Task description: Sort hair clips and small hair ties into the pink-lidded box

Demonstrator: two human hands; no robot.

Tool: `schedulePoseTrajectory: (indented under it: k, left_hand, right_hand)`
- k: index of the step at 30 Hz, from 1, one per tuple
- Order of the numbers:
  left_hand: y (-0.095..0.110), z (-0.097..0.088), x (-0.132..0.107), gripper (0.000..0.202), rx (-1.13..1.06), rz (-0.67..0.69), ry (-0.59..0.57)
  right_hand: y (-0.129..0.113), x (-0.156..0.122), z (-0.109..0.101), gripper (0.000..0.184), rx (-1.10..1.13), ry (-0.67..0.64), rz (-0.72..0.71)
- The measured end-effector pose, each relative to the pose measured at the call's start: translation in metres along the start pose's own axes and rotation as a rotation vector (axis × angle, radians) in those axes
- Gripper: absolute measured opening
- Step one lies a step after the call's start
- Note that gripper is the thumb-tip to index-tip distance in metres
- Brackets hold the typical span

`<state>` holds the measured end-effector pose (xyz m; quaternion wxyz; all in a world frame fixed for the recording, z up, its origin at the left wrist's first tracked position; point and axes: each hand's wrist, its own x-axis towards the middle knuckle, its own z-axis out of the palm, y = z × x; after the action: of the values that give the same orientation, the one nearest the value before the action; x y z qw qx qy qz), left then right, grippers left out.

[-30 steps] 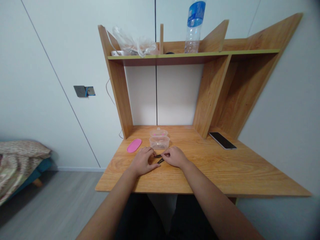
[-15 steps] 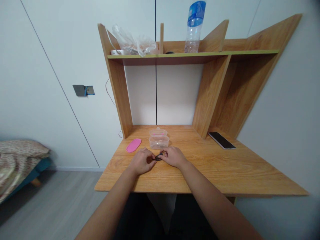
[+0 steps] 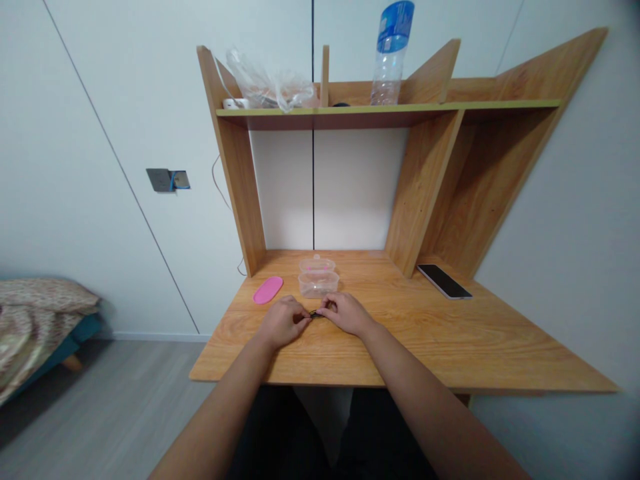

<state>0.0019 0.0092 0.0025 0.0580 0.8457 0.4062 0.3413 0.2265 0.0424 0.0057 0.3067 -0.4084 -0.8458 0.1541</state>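
I see left hand (image 3: 283,322), right hand (image 3: 345,312) meeting over desk (image 3: 450,340). Fingertips of both pinched tight on small black item (image 3: 314,313), too tiny for me to identify. Item sits just before clear tub (image 3: 319,284), pink lid (image 3: 267,290) left of tub.

My two hands (image 3: 283,322) (image 3: 347,312), one small black item (image 3: 314,313), two clear plastic tubs (image 3: 319,285) (image 3: 317,265), one pink oval lid (image 3: 267,290), one black phone (image 3: 445,281), one clear bottle (image 3: 391,53)
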Motion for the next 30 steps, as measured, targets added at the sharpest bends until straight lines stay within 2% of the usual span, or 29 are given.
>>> schedulePoseTrajectory:
  k: [8,17,22,27,30]
  left_hand:
    - [0.001,-0.002,0.000,0.015,-0.010,0.024,0.068]
    - [-0.004,-0.002,0.000,0.010,-0.028,0.023,0.122]
    - [-0.011,0.004,0.000,0.010,-0.035,-0.047,0.125]
    - [-0.013,0.007,0.000,0.022,-0.042,-0.111,0.104]
    - [-0.012,0.006,0.001,0.026,-0.032,-0.120,0.074]
  right_hand:
    - [0.001,0.001,0.003,0.019,0.125,0.031,0.019]
    - [0.005,0.002,0.009,0.025,0.242,0.029,0.023]
    - [0.009,0.003,0.011,0.026,0.298,0.035,0.045]
    - [0.005,0.004,0.008,0.015,0.297,0.081,0.030]
    - [0.001,0.003,0.007,0.017,0.309,0.073,0.023]
